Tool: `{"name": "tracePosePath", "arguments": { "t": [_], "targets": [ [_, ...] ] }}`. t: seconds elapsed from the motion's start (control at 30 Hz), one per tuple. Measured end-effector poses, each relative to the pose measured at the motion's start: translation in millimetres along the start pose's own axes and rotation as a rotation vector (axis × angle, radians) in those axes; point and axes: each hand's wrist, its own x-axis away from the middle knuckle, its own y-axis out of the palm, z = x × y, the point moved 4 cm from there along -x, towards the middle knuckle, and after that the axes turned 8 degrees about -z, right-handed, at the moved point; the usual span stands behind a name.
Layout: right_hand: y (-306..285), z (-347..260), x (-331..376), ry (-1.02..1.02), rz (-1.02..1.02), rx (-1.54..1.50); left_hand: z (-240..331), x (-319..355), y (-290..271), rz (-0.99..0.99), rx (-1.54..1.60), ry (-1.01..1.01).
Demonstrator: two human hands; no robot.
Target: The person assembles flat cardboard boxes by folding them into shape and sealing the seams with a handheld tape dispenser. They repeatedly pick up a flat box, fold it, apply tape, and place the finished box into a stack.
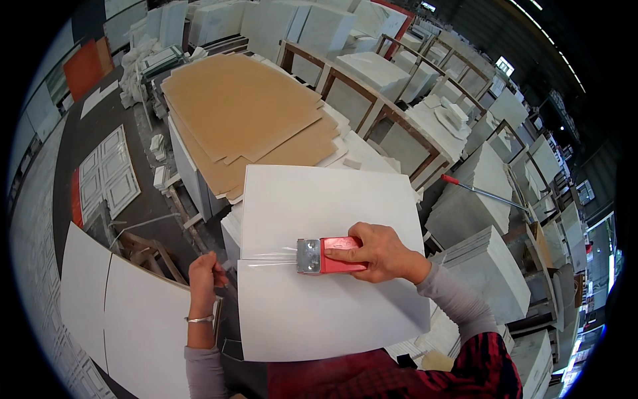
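In front of me lie two white boards, the far board and the near board, meeting along a seam. My right hand grips a red tape dispenser with a metal front, resting over that seam. A strip of clear tape runs along the seam from the boards' left edge to the dispenser. Just off that edge, my left hand hangs with its fingers curled in, and no object shows in it. A bracelet circles the left wrist.
Brown cardboard sheets lie stacked beyond the boards. Large white panels stand at the lower left. On the right are stacked pale slabs, wooden frames and a red-handled metal bar.
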Motion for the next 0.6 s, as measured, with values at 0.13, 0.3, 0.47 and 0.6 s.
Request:
{"name": "tracePosePath", "arguments": {
  "t": [0.13,0.3,0.47,0.6],
  "targets": [
    [-1,0,-4,-0.023,-0.023,0.029,-25,-8,21,-0.104,-0.087,-0.113],
    [2,5,-2,-0.067,0.041,-0.081,-34,-10,29,-0.110,-0.883,0.168],
    [3,7,-1,-0.040,0.029,-0.211,34,9,45,0.122,-1.100,0.206],
    [3,9,-8,-0.035,0.015,-0.266,57,7,78,0.000,-0.690,0.399]
  ]
}}
